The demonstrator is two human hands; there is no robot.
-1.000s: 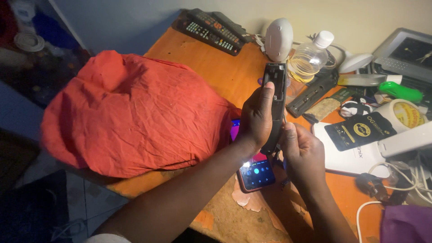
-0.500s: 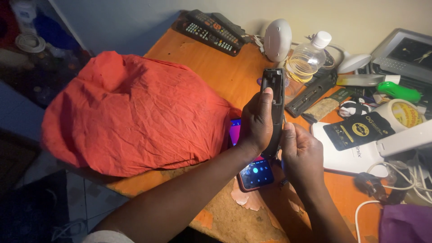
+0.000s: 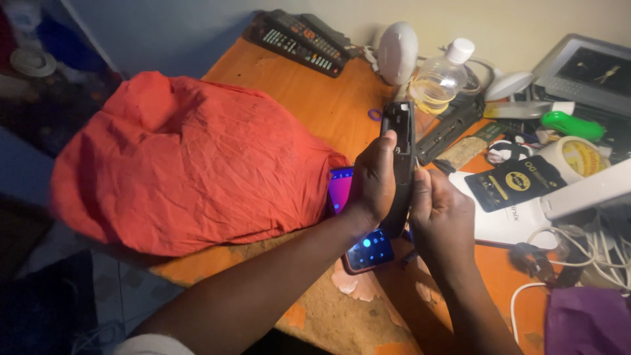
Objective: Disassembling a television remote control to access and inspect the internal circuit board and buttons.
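Right now both hands hold one long black remote (image 3: 401, 158) up on its end, above the orange table (image 3: 309, 98). The left hand (image 3: 372, 181) wraps around the left side of the remote, with the thumb up near the top. The right hand (image 3: 442, 213) grips the lower right side, with fingers curled tight against it. Both hands are closed on the remote.

Under the hands lies a phone (image 3: 368, 250) with a lit screen. It rests flat on the table, partly hidden by the left wrist.

A big red cloth (image 3: 184, 164) lies in a heap on the left part of the table, just beside the left hand. At the far edge sit two more remotes (image 3: 299, 36), side by side. Near them stands a white round lamp (image 3: 397, 52), and next to it lies a clear bottle (image 3: 440, 79) with a white cap. Right of the hands is a white box (image 3: 519, 210) with a black card (image 3: 519, 181) on top. A green thing (image 3: 572, 123) lies farther back, near a small screen (image 3: 588, 69). White cables (image 3: 608, 246) curl at the right edge. The table's paint is worn away near the front.
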